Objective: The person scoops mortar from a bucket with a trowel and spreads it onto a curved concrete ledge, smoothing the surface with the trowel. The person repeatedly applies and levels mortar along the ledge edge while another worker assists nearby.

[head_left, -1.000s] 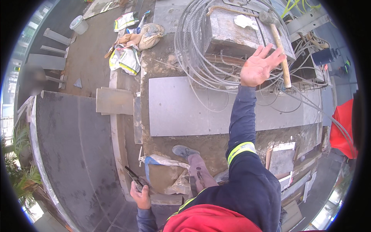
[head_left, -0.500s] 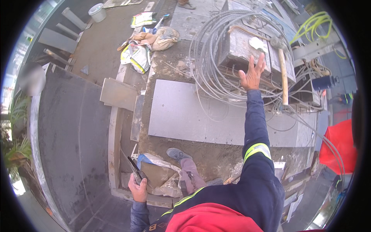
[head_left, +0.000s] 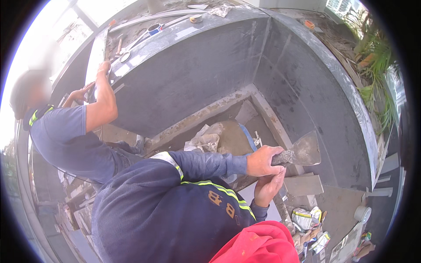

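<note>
My left hand (head_left: 263, 161) grips the crusted handle of a putty knife (head_left: 306, 150), whose wide metal blade points right. My right hand (head_left: 269, 189) is just below, fingers bent up and pressed to the handle's lower end; its exact hold is partly hidden. Beneath them lie a grey board (head_left: 302, 185) and bagged material (head_left: 228, 138) in the trough between dark grey walls (head_left: 197, 83).
A co-worker (head_left: 72, 140) at left has both hands at the wall's top, where tape rolls (head_left: 154, 29) and tools lie. Palm fronds (head_left: 375, 96) hang beyond the right wall. Torn bags (head_left: 302, 219) and a white bucket (head_left: 362, 214) sit at lower right.
My view has swung left to the grey walls and co-worker. My open right hand has left the cable coil and joined my left hand at the tool, whose broad blade now shows.
</note>
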Action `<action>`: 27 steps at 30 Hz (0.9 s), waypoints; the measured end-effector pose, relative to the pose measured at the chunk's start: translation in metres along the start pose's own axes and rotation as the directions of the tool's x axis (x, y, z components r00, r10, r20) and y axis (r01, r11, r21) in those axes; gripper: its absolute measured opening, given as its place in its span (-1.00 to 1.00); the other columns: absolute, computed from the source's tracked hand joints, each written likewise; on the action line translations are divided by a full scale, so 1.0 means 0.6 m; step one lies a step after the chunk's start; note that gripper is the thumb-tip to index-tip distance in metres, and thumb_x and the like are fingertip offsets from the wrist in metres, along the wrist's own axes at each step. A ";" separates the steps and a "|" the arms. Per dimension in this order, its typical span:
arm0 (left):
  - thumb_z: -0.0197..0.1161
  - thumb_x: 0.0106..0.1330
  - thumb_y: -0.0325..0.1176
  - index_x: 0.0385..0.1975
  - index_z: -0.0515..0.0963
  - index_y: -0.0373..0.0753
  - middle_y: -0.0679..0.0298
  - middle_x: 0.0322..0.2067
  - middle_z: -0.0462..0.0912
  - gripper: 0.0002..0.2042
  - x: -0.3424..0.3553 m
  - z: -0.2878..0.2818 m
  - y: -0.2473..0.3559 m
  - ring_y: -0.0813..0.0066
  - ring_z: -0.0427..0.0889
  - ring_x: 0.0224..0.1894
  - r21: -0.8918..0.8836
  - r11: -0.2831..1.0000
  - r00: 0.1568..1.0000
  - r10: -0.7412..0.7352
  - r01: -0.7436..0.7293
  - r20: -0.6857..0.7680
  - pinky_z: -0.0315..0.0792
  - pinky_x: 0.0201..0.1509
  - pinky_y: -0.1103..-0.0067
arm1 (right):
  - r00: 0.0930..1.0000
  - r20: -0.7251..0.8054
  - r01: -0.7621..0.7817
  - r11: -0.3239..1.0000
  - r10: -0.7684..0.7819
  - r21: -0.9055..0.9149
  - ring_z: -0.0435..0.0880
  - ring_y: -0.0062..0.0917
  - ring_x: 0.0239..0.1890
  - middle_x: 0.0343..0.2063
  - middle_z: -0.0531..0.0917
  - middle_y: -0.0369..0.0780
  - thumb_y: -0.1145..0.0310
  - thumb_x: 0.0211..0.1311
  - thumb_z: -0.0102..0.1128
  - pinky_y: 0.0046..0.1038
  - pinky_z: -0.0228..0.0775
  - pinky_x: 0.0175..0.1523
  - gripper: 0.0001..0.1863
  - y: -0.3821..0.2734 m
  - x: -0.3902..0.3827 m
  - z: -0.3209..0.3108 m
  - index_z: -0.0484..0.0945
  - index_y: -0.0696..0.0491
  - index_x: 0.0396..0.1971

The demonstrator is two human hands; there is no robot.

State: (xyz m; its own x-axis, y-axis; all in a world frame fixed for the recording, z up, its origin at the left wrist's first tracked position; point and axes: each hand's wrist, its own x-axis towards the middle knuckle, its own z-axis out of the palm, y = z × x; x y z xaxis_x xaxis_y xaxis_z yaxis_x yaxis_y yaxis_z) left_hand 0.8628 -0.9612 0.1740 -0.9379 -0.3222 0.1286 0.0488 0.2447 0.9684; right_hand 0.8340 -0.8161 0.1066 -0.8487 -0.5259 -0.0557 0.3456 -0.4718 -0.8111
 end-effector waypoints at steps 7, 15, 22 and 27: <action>0.35 0.28 -0.29 -0.14 0.56 -0.50 -0.04 -0.29 0.58 -0.65 -0.168 -0.253 -0.034 0.01 0.63 -0.20 0.245 0.969 0.745 0.179 -0.022 -0.642 0.50 -0.09 0.33 | 0.779 0.498 -0.154 0.886 0.380 -0.437 0.68 -0.51 -0.06 -0.06 0.63 -0.16 0.33 0.56 -0.02 -0.47 0.55 0.01 -0.68 0.103 0.113 0.206 0.41 0.19 0.15; 0.38 0.28 -0.27 -0.07 0.56 -0.49 -0.19 -0.17 0.65 -0.61 -0.395 -0.489 -0.123 -0.16 0.66 -0.12 0.322 0.835 0.474 0.084 0.447 -0.876 0.51 -0.07 0.28 | 0.674 0.607 0.204 0.684 0.420 -0.700 0.49 -0.69 -0.58 -0.39 0.62 -0.29 0.24 0.58 -0.04 -0.59 0.36 -0.45 -0.67 0.179 0.173 0.475 0.55 0.17 0.05; 0.43 0.24 -0.34 0.02 0.53 -0.46 -0.12 -0.25 0.70 -0.57 -0.412 -0.563 -0.118 0.00 0.71 -0.22 0.133 0.888 0.392 -0.057 0.440 -0.918 0.54 -0.13 0.35 | 0.592 0.558 -0.044 0.714 0.582 -0.698 0.49 -0.66 -0.65 -0.44 0.62 -0.26 0.08 0.65 -0.12 -0.60 0.30 -0.55 -0.53 0.198 0.105 0.582 0.50 0.20 0.15; 0.44 0.24 -0.41 0.01 0.54 -0.43 -0.01 -0.26 0.73 -0.61 -0.397 -0.550 -0.128 0.21 0.75 -0.34 0.267 0.906 0.420 0.113 0.329 -0.900 0.57 -0.21 0.46 | 0.531 0.543 -0.214 0.723 0.650 -0.657 0.48 -0.63 -0.69 -0.46 0.63 -0.23 0.07 0.64 -0.10 -0.59 0.28 -0.58 -0.55 0.258 0.112 0.571 0.52 0.20 0.03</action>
State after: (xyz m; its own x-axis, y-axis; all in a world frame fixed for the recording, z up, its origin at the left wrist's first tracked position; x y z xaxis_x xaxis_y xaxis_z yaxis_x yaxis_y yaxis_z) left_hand 1.1959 -1.2050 0.1396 -0.0791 -0.9311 0.3561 -0.3557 0.3601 0.8625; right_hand 0.9676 -1.1670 0.1767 -0.0085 -0.9706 -0.2407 0.1687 0.2359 -0.9570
